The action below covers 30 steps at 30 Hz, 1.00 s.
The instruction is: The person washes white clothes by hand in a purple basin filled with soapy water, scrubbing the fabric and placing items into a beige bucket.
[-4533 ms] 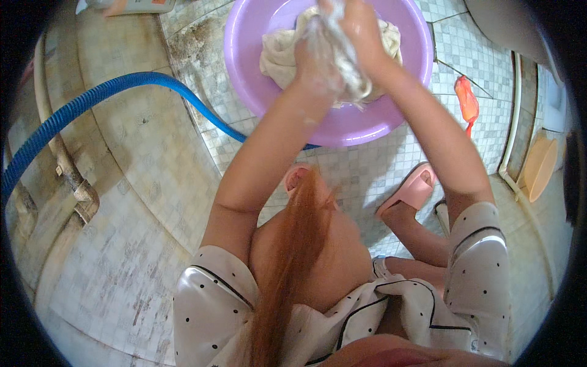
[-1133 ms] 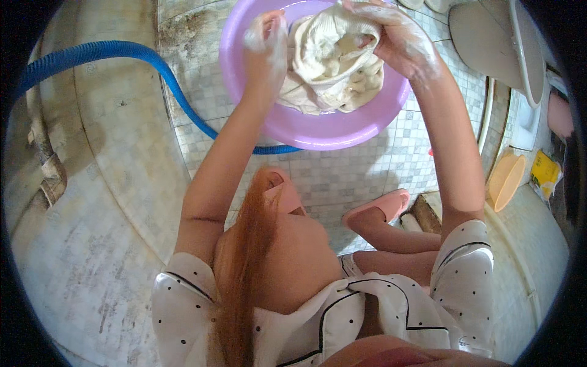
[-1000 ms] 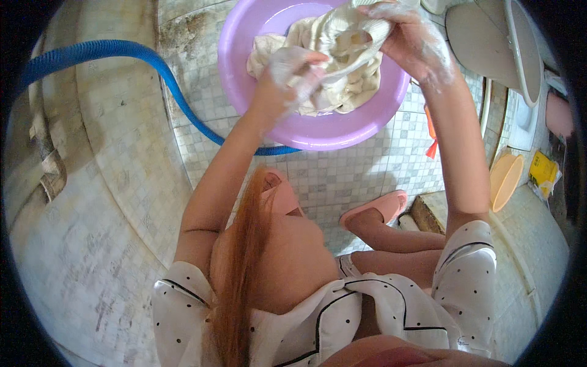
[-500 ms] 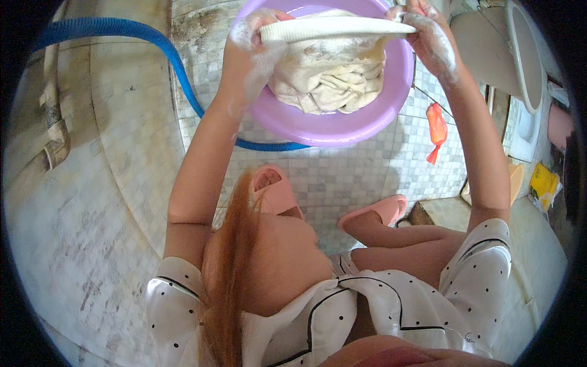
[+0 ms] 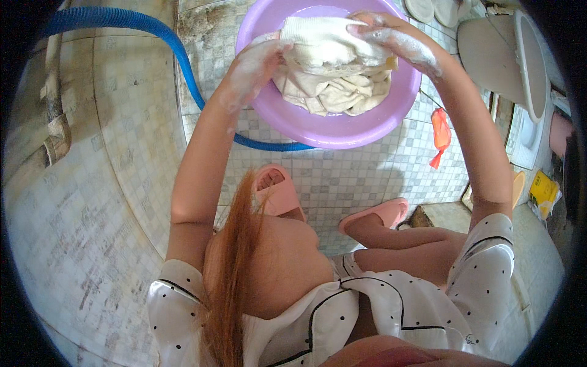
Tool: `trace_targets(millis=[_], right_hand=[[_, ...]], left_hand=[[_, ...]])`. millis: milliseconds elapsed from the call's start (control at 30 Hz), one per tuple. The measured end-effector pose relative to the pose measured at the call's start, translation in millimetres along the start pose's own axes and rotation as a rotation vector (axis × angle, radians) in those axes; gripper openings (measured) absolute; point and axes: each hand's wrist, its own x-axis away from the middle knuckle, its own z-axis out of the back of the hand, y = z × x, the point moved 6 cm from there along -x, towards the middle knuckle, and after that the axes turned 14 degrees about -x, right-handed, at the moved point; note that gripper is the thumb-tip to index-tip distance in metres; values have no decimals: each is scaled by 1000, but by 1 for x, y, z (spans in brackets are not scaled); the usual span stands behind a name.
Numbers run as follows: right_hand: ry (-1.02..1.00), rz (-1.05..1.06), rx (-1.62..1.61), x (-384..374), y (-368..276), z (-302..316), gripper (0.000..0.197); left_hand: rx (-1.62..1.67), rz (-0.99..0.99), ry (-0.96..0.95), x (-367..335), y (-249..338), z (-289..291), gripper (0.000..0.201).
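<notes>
A wet, off-white knit garment [image 5: 336,85] is bunched up in a light purple basin [image 5: 342,136]. Its ribbed band [image 5: 315,32] is lifted above the rest, with cloth folded beneath it. My left hand [image 5: 260,64], covered in suds, grips the band's left end near the basin's left rim. At the other side my right hand [image 5: 391,38], foamy up to the wrist, is closed on the cloth with the thumb on top. Some of my left fingers are hidden behind the fabric.
A blue ribbed hose [image 5: 177,55] curves along the left and passes under the basin. At the right are a pale bucket [image 5: 498,58], an orange-red plastic pouch [image 5: 440,136] and a yellow packet [image 5: 543,192]. My feet, in pink slippers [image 5: 281,194], rest on the tiled floor.
My right hand has moved left and inward over the garment. The band, stretched taut between both hands before, is now shorter and slack, and my left hand has dropped slightly.
</notes>
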Motion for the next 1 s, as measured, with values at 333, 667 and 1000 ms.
trace_targets(millis=[333, 667, 1000], right_hand=[[743, 744, -45, 13, -15, -92, 22], [971, 718, 377, -44, -6, -103, 34], [316, 109, -650, -13, 3, -26, 46]], left_hand=[[494, -136, 198, -27, -12, -22, 40], [230, -362, 312, -15, -40, -34, 34], [194, -459, 151, 1, 16, -27, 41]])
